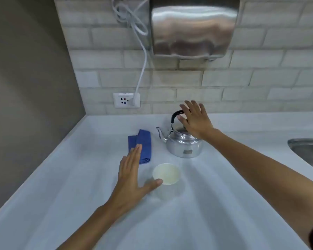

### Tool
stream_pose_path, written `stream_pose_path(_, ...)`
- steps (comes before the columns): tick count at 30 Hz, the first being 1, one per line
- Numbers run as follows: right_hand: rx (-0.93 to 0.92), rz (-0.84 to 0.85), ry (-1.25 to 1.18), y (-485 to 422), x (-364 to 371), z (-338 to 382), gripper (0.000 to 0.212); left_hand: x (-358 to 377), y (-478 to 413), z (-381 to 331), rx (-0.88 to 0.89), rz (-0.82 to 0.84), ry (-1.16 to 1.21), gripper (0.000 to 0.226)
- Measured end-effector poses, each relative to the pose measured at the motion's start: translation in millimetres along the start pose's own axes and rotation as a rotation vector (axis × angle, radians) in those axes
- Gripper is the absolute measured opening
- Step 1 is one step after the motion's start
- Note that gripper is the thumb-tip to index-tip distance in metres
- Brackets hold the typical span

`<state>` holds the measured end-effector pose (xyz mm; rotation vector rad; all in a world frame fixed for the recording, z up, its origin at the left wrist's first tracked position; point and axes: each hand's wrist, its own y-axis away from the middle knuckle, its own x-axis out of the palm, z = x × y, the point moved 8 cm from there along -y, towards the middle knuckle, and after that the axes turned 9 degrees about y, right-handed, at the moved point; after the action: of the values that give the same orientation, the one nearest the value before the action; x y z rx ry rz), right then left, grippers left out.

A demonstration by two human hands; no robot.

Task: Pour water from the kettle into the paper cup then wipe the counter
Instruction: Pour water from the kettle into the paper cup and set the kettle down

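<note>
A shiny metal kettle (183, 145) with a black handle stands on the white counter (215, 204), spout pointing left. My right hand (195, 119) hovers open over the handle, fingers spread, thumb just under the black grip. A white paper cup (167, 175) stands upright in front of the kettle. My left hand (132, 175) is open beside the cup on its left, thumb tip at the cup's rim. A folded blue cloth (142, 145) lies left of the kettle, partly behind my left fingertips.
A steel sink (307, 150) is set into the counter at the right edge. On the brick wall hang a metal hand dryer (193, 27) and a socket (126, 100) with a white cable plugged in. A grey wall bounds the left side.
</note>
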<state>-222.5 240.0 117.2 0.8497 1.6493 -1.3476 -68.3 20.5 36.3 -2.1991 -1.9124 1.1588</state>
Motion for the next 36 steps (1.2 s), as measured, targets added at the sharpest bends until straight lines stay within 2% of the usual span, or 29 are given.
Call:
stream_pose_path(5, 0.073, -0.037, -0.108, -10.7, 0.6, -2.4, 0.045, 33.2, 12.7, 30.2, -0.235, 0.171, 0.212, 0.115)
stream_pose_path(9, 0.141, 0.062, -0.109, -26.9, 2.0, -6.2, 0.046, 61.8, 10.6, 34.4, -0.333, 0.263, 0.386, 0.113)
stream_pose_path(12, 0.168, 0.058, -0.172, -35.9, 3.0, -11.8, 0.061, 77.0, 7.4, 36.6, -0.349, 0.255, 0.436, 0.110)
stream_pose_path(16, 0.216, 0.090, -0.224, -44.1, 11.5, -20.0, 0.076, 86.6, 0.5, 38.1, -0.359, 0.232, 0.440, 0.088)
stream_pose_path(19, 0.234, 0.040, -0.201, -46.1, 9.5, -21.3, 0.070, 86.3, -1.5, 45.2, -0.397, 0.185, 0.468, 0.079)
stream_pose_path(26, 0.247, 0.010, -0.188, -44.2, 1.2, -21.5, 0.066, 80.3, -3.2, 56.0, -0.452, 0.063, 0.479, 0.077)
stream_pose_path(36, 0.263, -0.104, -0.217, -16.5, -29.3, -35.9, 0.058, 80.7, -0.1, 57.8, -0.460, 0.040, 0.440, 0.070)
